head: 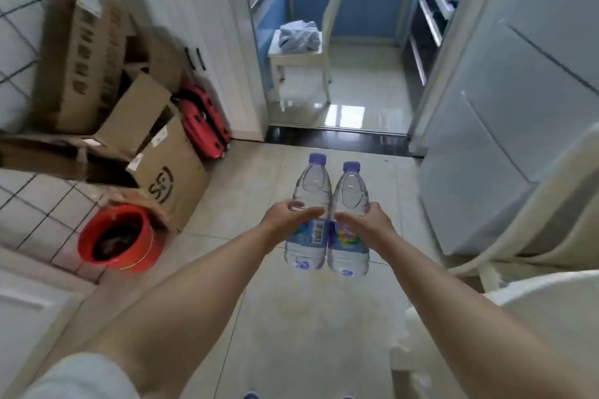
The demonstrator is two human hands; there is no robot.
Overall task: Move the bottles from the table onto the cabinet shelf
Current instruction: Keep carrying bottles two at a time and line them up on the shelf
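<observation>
The left hand (289, 216) grips the left water bottle (309, 214) around its middle, the thumb lying across the front and the fingers curled behind. The right hand (368, 222) grips the right water bottle (349, 220) in the same way. The two bottles are held upright in the air, side by side and touching each other, above the floor (304, 317) and in front of the person.

Both bottles are of clear, thin plastic with a rounded shoulder and shallow ribs near the bottom. Each one has a small purple screw cap and a blue label with some colours around the waist; on the left label a white barcode patch shows just under the thumb. The liquid inside looks clear.

The floor below the hands is of smooth, pale, glossy tiles. To the left of the left hand stands a round red plastic bucket (118, 238), and behind it are brown cardboard boxes (168, 178), some open, some leaning on the wall. Beyond these a red suitcase (204, 123) stands upright. Far ahead of the hands, past a dark threshold, a white chair (301, 55) carries a crumpled grey cloth (299, 36). To the right of the right hand stands a tall pale grey refrigerator (505, 126) with smooth flat doors.
</observation>
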